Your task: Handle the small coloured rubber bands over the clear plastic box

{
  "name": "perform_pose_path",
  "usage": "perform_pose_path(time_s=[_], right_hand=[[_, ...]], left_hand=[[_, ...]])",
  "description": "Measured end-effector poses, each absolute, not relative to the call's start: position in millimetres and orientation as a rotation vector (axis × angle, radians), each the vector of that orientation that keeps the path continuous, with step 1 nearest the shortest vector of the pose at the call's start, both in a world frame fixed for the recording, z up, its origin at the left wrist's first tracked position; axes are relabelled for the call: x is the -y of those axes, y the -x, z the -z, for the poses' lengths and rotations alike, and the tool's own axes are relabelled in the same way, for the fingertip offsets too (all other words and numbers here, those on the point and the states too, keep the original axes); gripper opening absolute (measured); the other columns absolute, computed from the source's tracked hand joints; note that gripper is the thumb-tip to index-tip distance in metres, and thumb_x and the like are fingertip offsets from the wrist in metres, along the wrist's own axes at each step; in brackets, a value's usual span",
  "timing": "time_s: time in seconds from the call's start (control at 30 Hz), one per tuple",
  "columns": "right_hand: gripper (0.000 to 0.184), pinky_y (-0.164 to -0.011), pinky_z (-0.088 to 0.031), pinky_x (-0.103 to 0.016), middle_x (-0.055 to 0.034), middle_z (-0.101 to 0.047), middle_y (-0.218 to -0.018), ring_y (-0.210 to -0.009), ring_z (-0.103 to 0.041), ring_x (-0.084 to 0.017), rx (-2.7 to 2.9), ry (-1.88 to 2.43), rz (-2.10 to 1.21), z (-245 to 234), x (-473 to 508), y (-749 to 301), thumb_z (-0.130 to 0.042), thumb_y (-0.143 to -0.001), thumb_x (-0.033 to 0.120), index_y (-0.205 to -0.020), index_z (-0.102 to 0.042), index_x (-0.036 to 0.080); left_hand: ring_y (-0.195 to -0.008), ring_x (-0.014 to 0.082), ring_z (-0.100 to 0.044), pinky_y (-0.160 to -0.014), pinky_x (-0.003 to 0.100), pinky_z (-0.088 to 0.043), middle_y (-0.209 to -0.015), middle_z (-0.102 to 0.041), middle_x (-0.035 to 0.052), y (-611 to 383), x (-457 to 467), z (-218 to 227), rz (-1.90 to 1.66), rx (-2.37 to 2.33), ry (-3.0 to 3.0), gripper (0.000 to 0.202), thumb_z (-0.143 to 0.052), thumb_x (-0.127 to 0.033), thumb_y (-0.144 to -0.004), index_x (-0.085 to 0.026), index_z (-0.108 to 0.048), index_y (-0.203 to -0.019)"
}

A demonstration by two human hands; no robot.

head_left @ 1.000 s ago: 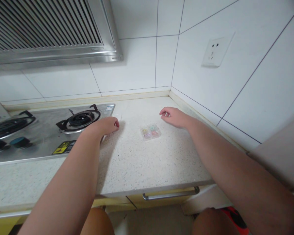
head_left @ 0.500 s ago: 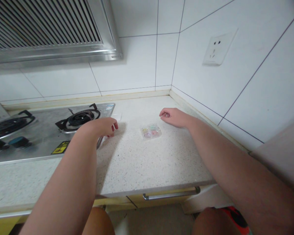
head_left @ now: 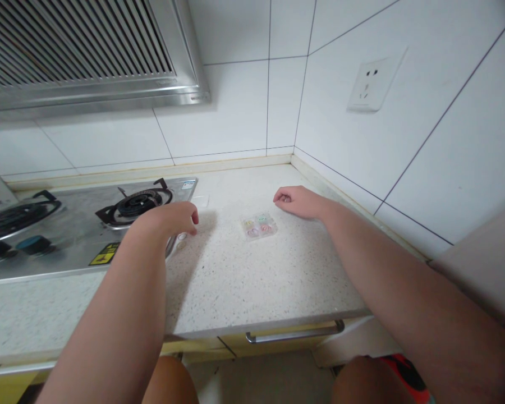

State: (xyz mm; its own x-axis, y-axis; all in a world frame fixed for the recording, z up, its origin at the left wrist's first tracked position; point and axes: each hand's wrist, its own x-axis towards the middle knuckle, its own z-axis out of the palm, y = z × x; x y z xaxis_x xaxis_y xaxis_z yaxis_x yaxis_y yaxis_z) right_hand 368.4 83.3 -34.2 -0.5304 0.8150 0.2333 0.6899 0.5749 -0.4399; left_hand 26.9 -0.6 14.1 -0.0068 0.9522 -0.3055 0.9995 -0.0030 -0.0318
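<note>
A small clear plastic box [head_left: 258,226] with several coloured rings in its compartments lies on the speckled countertop [head_left: 244,280]. My left hand [head_left: 174,217] rests left of it at the stove's right edge, fingers curled down over something small I cannot make out. My right hand [head_left: 297,201] lies on the counter just right of and behind the box, fingers curled loosely with the fingertips together. Neither hand touches the box. A small clear flat lid [head_left: 200,200] lies behind my left hand.
A steel gas stove [head_left: 67,230] with two burners fills the counter's left side, under a range hood [head_left: 79,50]. Tiled walls meet in a corner behind; a wall socket [head_left: 372,84] is on the right wall. A drawer handle [head_left: 294,335] sits below the counter's front edge.
My left hand has drawn back slightly toward me and its fingers have curled further under. The right hand and the box have stayed put.
</note>
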Motion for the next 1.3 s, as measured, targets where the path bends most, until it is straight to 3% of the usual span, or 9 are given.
perform_pose_path(time_s=[0.3,0.7,1.1,1.3], right_hand=[[0.017,-0.076,-0.05,-0.031,-0.0058,-0.074,-0.094,-0.084,-0.067,-0.019,2.41,1.204,-0.422,35,-84,-369,-0.058,-0.088,0.032,-0.095,-0.07,0.022],[0.017,-0.076,-0.05,-0.03,-0.0048,-0.075,-0.095,-0.084,-0.067,-0.018,2.423,1.209,-0.412,35,-84,-368,-0.057,-0.088,0.032,-0.093,-0.07,0.022],[0.017,-0.078,-0.051,-0.031,-0.0059,-0.075,-0.098,-0.087,-0.068,-0.019,2.438,1.236,-0.412,32,-83,-367,-0.058,-0.089,0.032,-0.094,-0.071,0.022],[0.017,-0.078,-0.051,-0.031,-0.0058,-0.075,-0.098,-0.087,-0.068,-0.019,2.447,1.235,-0.401,31,-82,-367,-0.058,-0.088,0.032,-0.093,-0.071,0.022]], left_hand=[[-0.081,0.0223,-0.072,-0.065,0.026,-0.049,-0.089,-0.079,0.0072,-26,5,-18,0.417,-2.075,-1.942,0.025,-0.068,-0.024,-0.07,-0.018,-0.078,-0.092],[-0.072,0.0197,-0.071,-0.059,0.024,-0.047,-0.078,-0.077,0.0062,-35,3,-17,0.359,-2.044,-1.949,0.034,-0.063,-0.015,-0.063,-0.017,-0.078,-0.093],[-0.083,0.0214,-0.07,-0.069,0.027,-0.047,-0.09,-0.078,0.0083,-37,-4,-9,0.192,-2.037,-2.153,0.026,-0.06,-0.014,-0.067,-0.017,-0.076,-0.088],[-0.088,0.02,-0.07,-0.074,0.026,-0.048,-0.099,-0.079,0.0074,-32,-11,-2,0.141,-2.027,-2.195,0.031,-0.058,-0.015,-0.071,-0.019,-0.078,-0.095]])
